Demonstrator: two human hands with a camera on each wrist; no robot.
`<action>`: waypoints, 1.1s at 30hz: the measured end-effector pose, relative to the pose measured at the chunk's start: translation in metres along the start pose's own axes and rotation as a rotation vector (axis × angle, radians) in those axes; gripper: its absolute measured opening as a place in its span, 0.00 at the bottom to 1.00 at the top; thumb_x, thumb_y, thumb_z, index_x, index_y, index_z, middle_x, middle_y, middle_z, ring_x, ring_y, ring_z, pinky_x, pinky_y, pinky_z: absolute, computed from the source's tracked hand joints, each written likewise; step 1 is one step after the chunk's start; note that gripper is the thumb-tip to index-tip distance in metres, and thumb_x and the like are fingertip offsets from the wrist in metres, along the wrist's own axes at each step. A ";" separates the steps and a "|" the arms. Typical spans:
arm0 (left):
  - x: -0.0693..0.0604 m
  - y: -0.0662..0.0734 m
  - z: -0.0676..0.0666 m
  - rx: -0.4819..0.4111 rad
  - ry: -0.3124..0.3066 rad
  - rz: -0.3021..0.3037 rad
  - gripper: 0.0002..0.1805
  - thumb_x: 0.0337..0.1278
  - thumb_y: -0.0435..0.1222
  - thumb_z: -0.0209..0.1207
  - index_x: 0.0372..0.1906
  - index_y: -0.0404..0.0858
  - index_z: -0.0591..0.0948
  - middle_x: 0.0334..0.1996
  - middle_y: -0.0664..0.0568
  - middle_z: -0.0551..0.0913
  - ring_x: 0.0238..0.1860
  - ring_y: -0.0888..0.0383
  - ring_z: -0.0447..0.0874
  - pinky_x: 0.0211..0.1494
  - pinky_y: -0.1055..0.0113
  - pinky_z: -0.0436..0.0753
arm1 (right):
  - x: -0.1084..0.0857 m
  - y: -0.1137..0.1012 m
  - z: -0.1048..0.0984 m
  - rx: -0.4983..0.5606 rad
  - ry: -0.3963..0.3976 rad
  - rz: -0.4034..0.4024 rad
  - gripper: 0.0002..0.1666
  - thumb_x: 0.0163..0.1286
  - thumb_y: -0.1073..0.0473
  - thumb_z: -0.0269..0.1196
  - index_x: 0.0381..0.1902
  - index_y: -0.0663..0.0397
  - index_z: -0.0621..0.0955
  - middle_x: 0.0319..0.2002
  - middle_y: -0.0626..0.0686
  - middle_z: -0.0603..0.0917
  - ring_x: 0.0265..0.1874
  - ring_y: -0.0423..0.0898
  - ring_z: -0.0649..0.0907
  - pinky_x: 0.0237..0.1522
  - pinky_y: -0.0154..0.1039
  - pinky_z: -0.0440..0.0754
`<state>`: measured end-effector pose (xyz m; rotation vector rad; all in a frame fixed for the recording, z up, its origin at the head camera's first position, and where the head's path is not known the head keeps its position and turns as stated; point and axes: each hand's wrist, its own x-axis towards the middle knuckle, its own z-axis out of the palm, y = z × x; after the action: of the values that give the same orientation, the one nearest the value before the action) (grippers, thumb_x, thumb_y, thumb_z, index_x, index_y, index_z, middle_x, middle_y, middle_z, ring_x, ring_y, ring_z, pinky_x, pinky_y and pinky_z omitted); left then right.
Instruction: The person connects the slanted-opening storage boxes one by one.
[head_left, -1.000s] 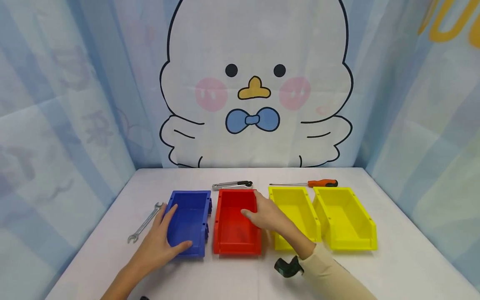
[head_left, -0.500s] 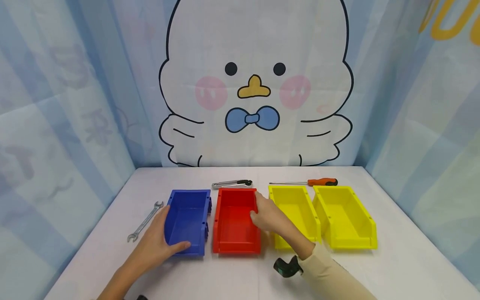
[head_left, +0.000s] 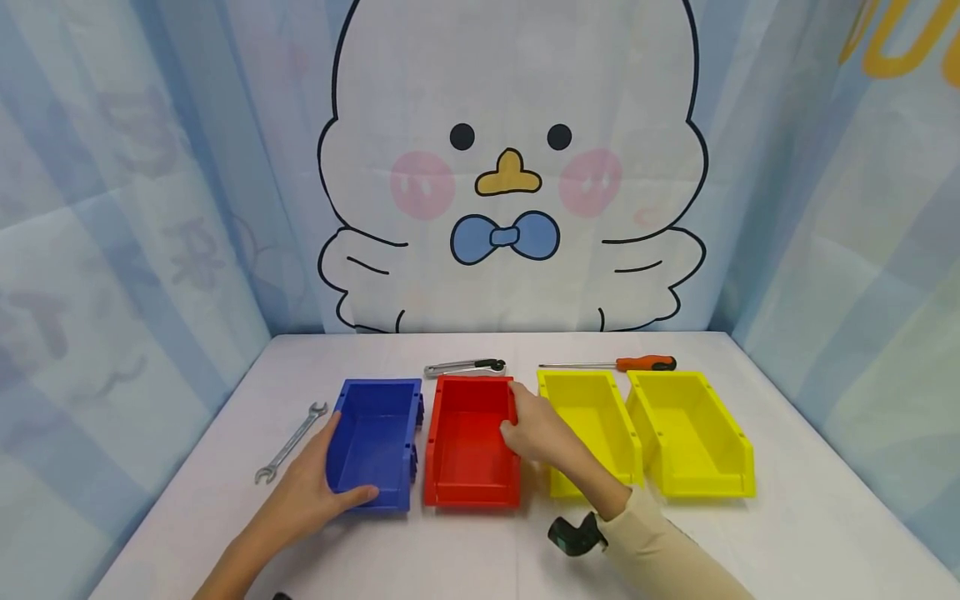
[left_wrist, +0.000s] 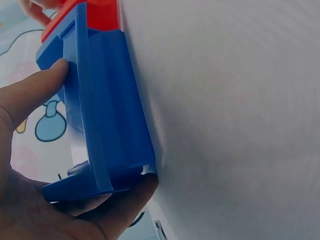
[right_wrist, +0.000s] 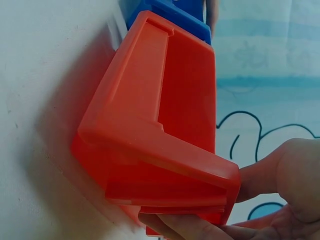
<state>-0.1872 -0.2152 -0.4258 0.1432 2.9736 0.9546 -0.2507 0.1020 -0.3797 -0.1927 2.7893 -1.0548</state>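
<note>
My left hand (head_left: 303,492) grips the blue bin (head_left: 377,442), thumb at its near end and fingers along its left side; the left wrist view shows thumb and fingers around the blue bin (left_wrist: 112,100). My right hand (head_left: 536,427) pinches the right wall of the red bin (head_left: 472,442), with the thumb over the inner side. In the right wrist view the fingers lie under the rim of the red bin (right_wrist: 165,145). Both bins look empty and stand side by side, a narrow gap between them in the head view.
Two yellow bins (head_left: 588,417) stand to the right. A wrench (head_left: 291,443) lies left of the blue bin. Behind the bins are a black-and-silver tool (head_left: 465,367) and an orange-handled screwdriver (head_left: 643,363). A dark object (head_left: 574,535) is by my right sleeve.
My left fingers have closed in on the blue bin's left side. My right thumb has moved from over the red bin onto its right wall. The red bin has shifted very slightly left.
</note>
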 end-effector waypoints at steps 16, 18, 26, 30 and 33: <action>0.002 -0.001 0.000 -0.025 -0.016 -0.002 0.73 0.52 0.59 0.77 0.86 0.31 0.42 0.84 0.27 0.48 0.83 0.26 0.50 0.81 0.28 0.61 | 0.002 0.001 -0.005 0.003 0.017 -0.007 0.38 0.73 0.66 0.62 0.79 0.62 0.66 0.66 0.62 0.83 0.55 0.55 0.84 0.56 0.53 0.92; 0.003 -0.001 0.000 -0.029 -0.019 -0.002 0.73 0.52 0.59 0.77 0.86 0.31 0.42 0.85 0.28 0.48 0.83 0.26 0.50 0.81 0.28 0.62 | 0.004 0.000 -0.008 -0.006 0.017 -0.017 0.39 0.73 0.65 0.62 0.80 0.63 0.66 0.66 0.62 0.83 0.52 0.54 0.86 0.53 0.50 0.93; 0.009 0.004 0.002 -0.041 -0.033 -0.013 0.73 0.53 0.58 0.76 0.86 0.32 0.40 0.85 0.28 0.47 0.83 0.26 0.49 0.81 0.28 0.61 | 0.006 -0.007 -0.021 0.018 0.021 -0.029 0.40 0.74 0.63 0.61 0.81 0.62 0.64 0.64 0.63 0.84 0.42 0.50 0.87 0.42 0.43 0.93; 0.011 0.005 0.003 -0.048 -0.032 -0.008 0.73 0.53 0.58 0.76 0.86 0.31 0.40 0.85 0.27 0.47 0.84 0.26 0.49 0.82 0.29 0.60 | 0.008 -0.012 -0.027 0.024 0.025 -0.048 0.40 0.74 0.63 0.60 0.81 0.63 0.64 0.65 0.65 0.84 0.44 0.51 0.89 0.43 0.44 0.94; 0.014 0.005 0.004 -0.054 -0.031 -0.003 0.73 0.54 0.57 0.76 0.86 0.31 0.40 0.85 0.28 0.46 0.84 0.27 0.49 0.82 0.29 0.60 | 0.009 -0.016 -0.031 0.026 0.028 -0.056 0.40 0.74 0.63 0.60 0.81 0.63 0.64 0.65 0.65 0.84 0.45 0.52 0.90 0.44 0.45 0.94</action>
<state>-0.2007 -0.2073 -0.4259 0.1512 2.9160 1.0209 -0.2642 0.1084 -0.3467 -0.2560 2.8080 -1.1147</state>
